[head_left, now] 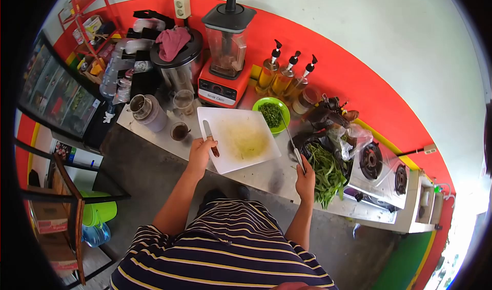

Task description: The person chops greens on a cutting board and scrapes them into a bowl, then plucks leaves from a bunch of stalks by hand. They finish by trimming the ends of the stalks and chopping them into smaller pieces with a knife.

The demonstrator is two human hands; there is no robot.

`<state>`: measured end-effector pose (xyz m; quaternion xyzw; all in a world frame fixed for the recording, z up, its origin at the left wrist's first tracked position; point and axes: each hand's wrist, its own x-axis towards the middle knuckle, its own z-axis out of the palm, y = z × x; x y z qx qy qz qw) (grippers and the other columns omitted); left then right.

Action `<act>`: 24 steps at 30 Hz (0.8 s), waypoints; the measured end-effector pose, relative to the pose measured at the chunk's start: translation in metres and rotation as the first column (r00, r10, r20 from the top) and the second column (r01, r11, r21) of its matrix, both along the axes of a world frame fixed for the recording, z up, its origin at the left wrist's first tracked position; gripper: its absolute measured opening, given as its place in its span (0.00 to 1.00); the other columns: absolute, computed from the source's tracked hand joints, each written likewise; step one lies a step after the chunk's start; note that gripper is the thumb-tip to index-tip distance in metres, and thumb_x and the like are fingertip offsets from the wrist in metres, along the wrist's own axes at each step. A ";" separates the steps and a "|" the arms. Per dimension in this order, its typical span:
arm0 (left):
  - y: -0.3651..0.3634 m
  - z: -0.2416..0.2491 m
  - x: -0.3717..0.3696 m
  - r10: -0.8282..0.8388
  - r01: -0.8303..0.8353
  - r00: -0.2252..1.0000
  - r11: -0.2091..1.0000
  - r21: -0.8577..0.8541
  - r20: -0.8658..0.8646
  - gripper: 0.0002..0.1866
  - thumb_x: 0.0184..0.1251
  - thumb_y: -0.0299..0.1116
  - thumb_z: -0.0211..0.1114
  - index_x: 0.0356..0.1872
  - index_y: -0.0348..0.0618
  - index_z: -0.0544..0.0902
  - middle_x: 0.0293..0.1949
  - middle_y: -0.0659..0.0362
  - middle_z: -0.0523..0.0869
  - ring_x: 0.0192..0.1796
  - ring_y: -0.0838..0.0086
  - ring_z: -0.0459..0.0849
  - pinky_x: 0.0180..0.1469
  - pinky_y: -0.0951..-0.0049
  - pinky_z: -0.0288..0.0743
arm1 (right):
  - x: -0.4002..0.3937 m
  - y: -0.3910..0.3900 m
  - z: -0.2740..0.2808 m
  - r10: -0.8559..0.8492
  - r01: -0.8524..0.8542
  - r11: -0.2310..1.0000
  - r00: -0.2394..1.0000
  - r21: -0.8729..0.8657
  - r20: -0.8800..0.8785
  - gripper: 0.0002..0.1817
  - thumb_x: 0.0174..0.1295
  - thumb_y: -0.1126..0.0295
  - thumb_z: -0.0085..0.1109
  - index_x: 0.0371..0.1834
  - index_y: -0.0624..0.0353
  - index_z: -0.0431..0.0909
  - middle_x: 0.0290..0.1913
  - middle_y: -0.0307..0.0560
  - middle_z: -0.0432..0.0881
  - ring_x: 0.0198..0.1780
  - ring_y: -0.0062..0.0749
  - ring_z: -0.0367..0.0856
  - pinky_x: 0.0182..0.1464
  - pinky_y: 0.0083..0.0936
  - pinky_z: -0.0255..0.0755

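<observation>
My left hand grips a white cutting board by its left edge, at the handle slot. The board is tilted over the counter's front, with a yellow-green stain and a few green bits on its face. A dark reddish patch beside my thumb is too small to make out. In my right hand is a knife with a pale handle, its blade pointing up toward a lime-green bowl. Chopped greens fill that bowl, just behind the board's right corner. Long leafy greens lie right of my right hand.
A red blender stands behind the board, with pump bottles to its right. Left on the counter are a glass of dark drink, an empty-looking glass and a grey canister. A gas stove is far right.
</observation>
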<state>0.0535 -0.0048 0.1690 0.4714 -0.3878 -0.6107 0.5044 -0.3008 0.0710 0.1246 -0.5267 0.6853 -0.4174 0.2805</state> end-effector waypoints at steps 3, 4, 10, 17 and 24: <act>-0.003 -0.005 0.010 -0.097 0.098 0.994 0.995 0.013 -0.054 0.12 0.67 0.30 0.58 0.33 0.32 0.86 0.26 0.58 0.85 0.28 0.75 0.80 0.38 0.73 0.72 | 0.010 0.023 0.002 -0.070 0.071 0.994 0.997 0.081 -0.020 0.23 0.75 0.73 0.54 0.72 0.65 0.73 0.67 0.59 0.80 0.69 0.42 0.78 0.71 0.32 0.66; -0.003 -0.006 0.011 -0.121 0.122 0.990 0.992 0.016 -0.072 0.13 0.66 0.30 0.57 0.35 0.30 0.87 0.27 0.58 0.85 0.28 0.75 0.79 0.38 0.74 0.71 | 0.015 0.029 0.005 -0.087 0.092 0.990 0.995 0.107 -0.052 0.23 0.75 0.73 0.54 0.72 0.65 0.73 0.68 0.59 0.80 0.69 0.42 0.78 0.71 0.32 0.66; -0.010 -0.027 0.011 -0.352 0.359 0.930 0.932 0.056 -0.104 0.15 0.65 0.29 0.56 0.40 0.28 0.87 0.29 0.57 0.87 0.29 0.76 0.79 0.37 0.74 0.72 | 0.051 0.066 0.015 -0.204 0.212 0.969 0.976 0.128 -0.071 0.22 0.74 0.74 0.55 0.70 0.65 0.74 0.62 0.61 0.82 0.63 0.50 0.80 0.64 0.35 0.70; -0.011 -0.061 -0.001 -0.541 0.550 0.834 0.830 0.090 -0.111 0.14 0.64 0.30 0.57 0.38 0.31 0.88 0.29 0.59 0.87 0.28 0.77 0.79 0.36 0.75 0.71 | 0.085 0.100 -0.023 -0.340 0.357 0.933 0.913 0.040 -0.223 0.22 0.72 0.75 0.55 0.68 0.65 0.75 0.52 0.66 0.82 0.52 0.62 0.81 0.56 0.43 0.74; -0.011 -0.097 0.001 -0.551 0.552 0.833 0.820 0.152 -0.046 0.12 0.65 0.31 0.58 0.34 0.34 0.87 0.25 0.61 0.83 0.27 0.77 0.77 0.38 0.73 0.70 | 0.105 0.094 -0.071 -0.391 0.404 0.914 0.898 0.028 -0.204 0.25 0.70 0.75 0.57 0.70 0.62 0.71 0.57 0.67 0.81 0.58 0.64 0.80 0.60 0.46 0.73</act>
